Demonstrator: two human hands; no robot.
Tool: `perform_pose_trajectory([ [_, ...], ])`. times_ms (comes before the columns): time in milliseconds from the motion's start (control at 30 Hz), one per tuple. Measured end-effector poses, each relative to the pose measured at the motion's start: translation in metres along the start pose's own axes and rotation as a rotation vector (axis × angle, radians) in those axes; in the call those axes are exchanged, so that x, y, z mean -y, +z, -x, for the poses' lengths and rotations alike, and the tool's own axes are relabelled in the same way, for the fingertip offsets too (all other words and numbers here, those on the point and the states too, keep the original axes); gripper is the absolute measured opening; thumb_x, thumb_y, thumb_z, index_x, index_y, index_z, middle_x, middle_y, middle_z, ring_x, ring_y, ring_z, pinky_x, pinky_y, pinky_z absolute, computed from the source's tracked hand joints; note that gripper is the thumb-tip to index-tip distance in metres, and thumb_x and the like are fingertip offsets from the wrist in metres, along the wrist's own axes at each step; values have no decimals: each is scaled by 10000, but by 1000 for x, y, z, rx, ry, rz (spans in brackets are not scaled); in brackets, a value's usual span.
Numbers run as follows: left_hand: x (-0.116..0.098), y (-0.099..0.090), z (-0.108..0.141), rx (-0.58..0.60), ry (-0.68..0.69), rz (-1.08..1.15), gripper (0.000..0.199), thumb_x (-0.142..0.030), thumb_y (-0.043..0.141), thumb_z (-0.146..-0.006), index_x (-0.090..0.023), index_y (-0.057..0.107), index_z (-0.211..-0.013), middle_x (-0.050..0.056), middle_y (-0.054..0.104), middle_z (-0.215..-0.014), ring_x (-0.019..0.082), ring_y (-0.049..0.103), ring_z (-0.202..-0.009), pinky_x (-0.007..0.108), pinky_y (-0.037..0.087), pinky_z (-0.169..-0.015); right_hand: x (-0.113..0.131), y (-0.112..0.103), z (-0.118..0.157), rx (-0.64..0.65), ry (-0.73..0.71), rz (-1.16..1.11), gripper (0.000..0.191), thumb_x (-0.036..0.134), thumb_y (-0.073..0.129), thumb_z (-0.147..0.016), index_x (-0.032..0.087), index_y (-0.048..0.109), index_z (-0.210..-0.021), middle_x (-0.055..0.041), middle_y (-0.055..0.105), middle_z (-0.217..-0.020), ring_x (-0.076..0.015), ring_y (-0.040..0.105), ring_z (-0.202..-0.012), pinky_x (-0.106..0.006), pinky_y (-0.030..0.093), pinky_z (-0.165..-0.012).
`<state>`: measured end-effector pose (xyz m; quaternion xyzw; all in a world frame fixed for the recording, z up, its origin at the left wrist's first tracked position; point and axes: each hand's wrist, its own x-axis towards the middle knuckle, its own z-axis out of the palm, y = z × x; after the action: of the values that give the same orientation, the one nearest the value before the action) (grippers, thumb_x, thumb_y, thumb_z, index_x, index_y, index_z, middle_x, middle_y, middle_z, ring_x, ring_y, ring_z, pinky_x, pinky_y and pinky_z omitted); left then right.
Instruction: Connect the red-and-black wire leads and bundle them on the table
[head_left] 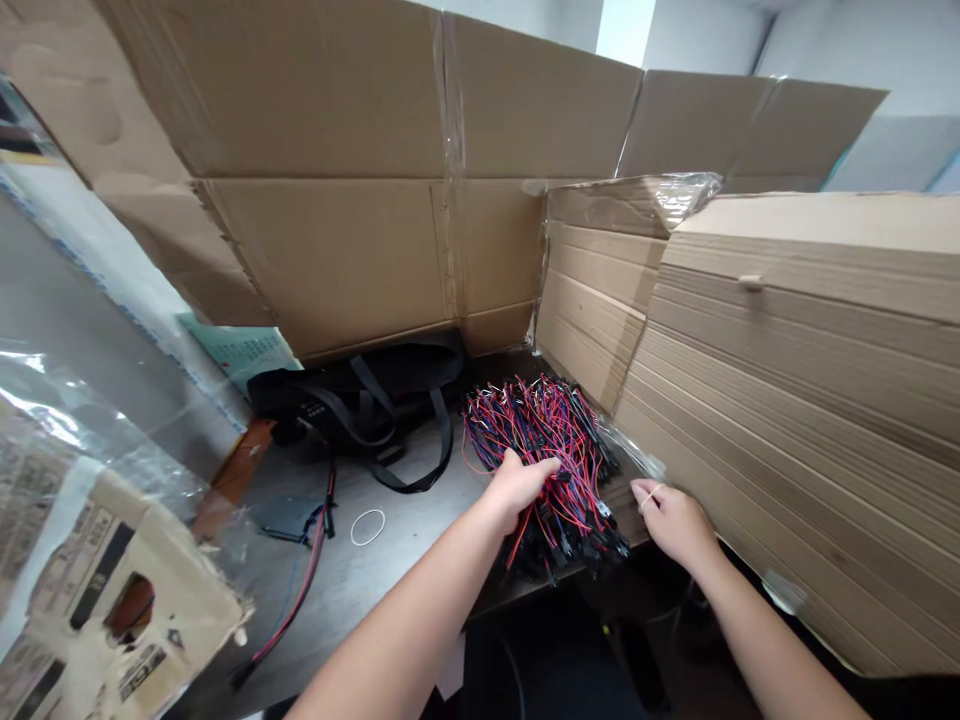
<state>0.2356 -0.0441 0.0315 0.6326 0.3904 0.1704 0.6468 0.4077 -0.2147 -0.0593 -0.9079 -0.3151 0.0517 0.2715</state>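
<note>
Left hand [521, 490]: partly closed, fingers curled down onto a dense bundle of thin red, black and blue insulated wires [544, 470], with hold taken on its near side. The bundle lies on a dark grey worktop [352, 590], and small black connectors [589, 545] show at its near end.

Right hand [675, 522]: nearly closed, fingertips pinching a thin pale elastic band [651, 496], just beside the bundle and not touching it.

At lower left lies a torn printed cardboard sheet [112, 580] under clear plastic film [90, 420]. A loose red-and-black cable [300, 590] runs across the worktop, near a second pale elastic band [367, 527] lying flat. Beyond the bundle lies a black fabric bag with long straps [360, 400]. To the right stands a tall stack of flattened brown corrugated cardboard [780, 400]. Farthest off, a large opened brown cardboard sheet [322, 130] rises behind the worktop.
</note>
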Motion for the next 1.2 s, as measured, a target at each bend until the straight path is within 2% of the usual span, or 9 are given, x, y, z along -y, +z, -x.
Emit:
perform_pose_trajectory([
  [167, -10, -25, 13, 69, 134, -391, 479, -413, 686, -749, -160, 592, -1146, 127, 667, -1205, 265, 621, -1101, 334, 447, -973, 8, -5, 4, 29, 15, 65, 453, 356, 354, -929, 165, 674, -1186, -99, 697, -1178, -304, 643, -1096, -375, 469, -930],
  [300, -21, -56, 31, 74, 214, -858, 658, -524, 588, -775, -145, 549, -1311, 168, 660, -1216, 334, 613, -1114, 370, 462, -907, 15, -9, 7, 41, 44, 133, 442, 354, 347, -946, 196, 670, -1202, -93, 698, -1177, -312, 652, -1078, -380, 482, -904],
  [400, -33, -85, 46, 210, 270, -1080, 715, -348, 572, -771, -186, 416, -1450, 134, 683, -1189, 304, 640, -1073, 323, 471, -845, 18, -10, 8, 36, 53, 176, 432, 351, 347, -951, 220, 675, -1200, -87, 706, -1160, -307, 667, -1044, -371, 493, -869],
  [500, -44, -108, 44, 270, 350, -1153, 598, -143, 526, -717, -218, 596, -1306, 80, 743, -1036, 249, 683, -957, 273, 470, -797, 20, -9, 9, 11, 62, 226, 424, 354, 353, -950, 238, 687, -1185, -91, 720, -1126, -295, 687, -985, -354, 506, -810],
  [567, -48, -114, 28, 164, 342, -1071, 443, -104, 492, -729, -202, 716, -1100, 63, 759, -922, 218, 696, -879, 249, 471, -763, 23, -7, 10, -5, 67, 260, 418, 348, 357, -947, 248, 690, -1180, -98, 727, -1103, -286, 698, -944, -344, 510, -763],
  [633, -48, -114, 2, -120, 343, -935, 307, -146, 478, -796, -181, 744, -944, 67, 758, -894, 213, 697, -870, 242, 475, -741, 27, -6, 11, -10, 75, 291, 420, 336, 351, -946, 251, 685, -1187, -106, 728, -1095, -285, 702, -920, -345, 511, -735],
  [767, -45, -105, -58, -353, 279, -909, 321, -173, 434, -880, -128, 709, -1039, 132, 723, -1061, 244, 663, -1026, 273, 474, -826, 33, -8, 12, 33, 124, 319, 451, 332, 317, -947, 245, 659, -1229, -119, 720, -1111, -306, 697, -932, -371, 516, -731],
  [967, -53, -103, -128, -417, 121, -962, 202, -231, 605, -877, -98, 672, -1014, 133, 696, -1047, 232, 655, -1015, 351, 511, -860, 31, -9, 9, 82, 142, 301, 484, 342, 281, -943, 240, 645, -1244, -110, 712, -1136, -323, 689, -940, -389, 508, -749],
  [1200, -57, -113, -172, -388, 17, -972, 255, -329, 642, -875, -113, 649, -1010, 92, 674, -1037, 205, 652, -976, 382, 531, -853, 19, 0, 4, 31, 122, 261, 501, 374, 273, -935, 240, 677, -1198, -101, 729, -1090, -312, 697, -886, -378, 506, -732],
])
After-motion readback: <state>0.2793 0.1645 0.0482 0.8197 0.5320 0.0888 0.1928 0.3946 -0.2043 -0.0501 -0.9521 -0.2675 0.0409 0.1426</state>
